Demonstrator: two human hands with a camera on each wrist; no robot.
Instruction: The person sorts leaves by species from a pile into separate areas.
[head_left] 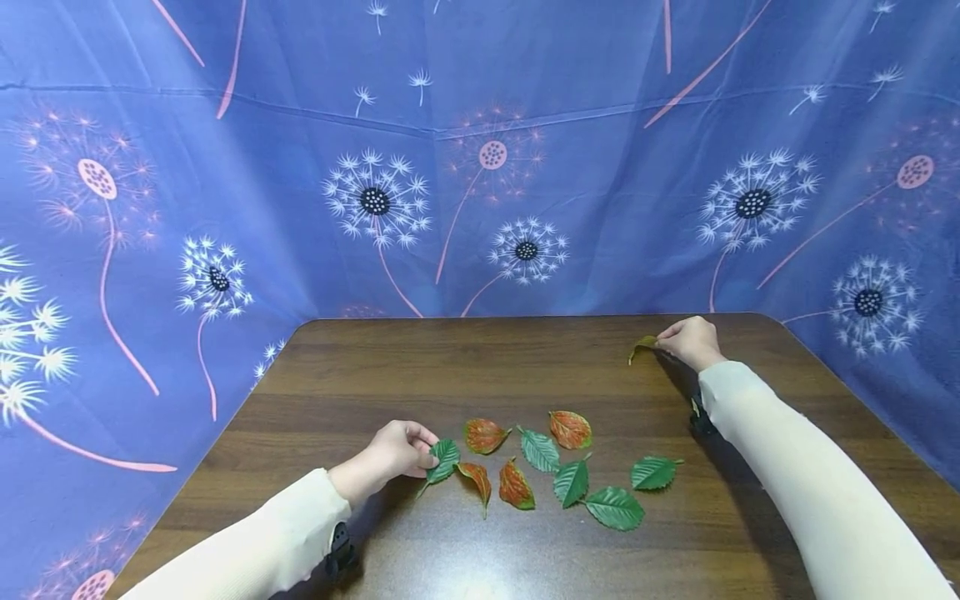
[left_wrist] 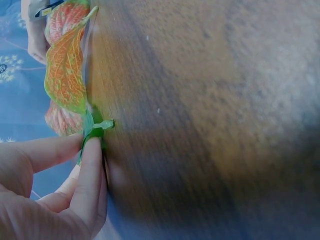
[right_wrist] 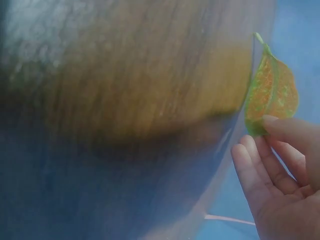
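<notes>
My left hand (head_left: 393, 454) pinches a green leaf (head_left: 444, 460) by its edge, low over the table at the left of the other leaves. In the left wrist view that green leaf (left_wrist: 92, 125) is seen edge-on between thumb and fingers, beside an orange-red leaf (left_wrist: 65, 70). Far off at the back right, my right hand (head_left: 692, 340) holds an orange-red leaf with green edges (head_left: 642, 345) between thumb and fingertips. The right wrist view shows this leaf (right_wrist: 275, 90) pinched at one end, its stem pointing away from the hand.
Several red leaves (head_left: 516, 486) and several green leaves (head_left: 615, 508) lie loosely spread on the brown wooden table (head_left: 465, 358), between the hands and nearer the front. A blue curtain (head_left: 600, 167) with dandelion prints hangs behind the table's back edge and at its sides.
</notes>
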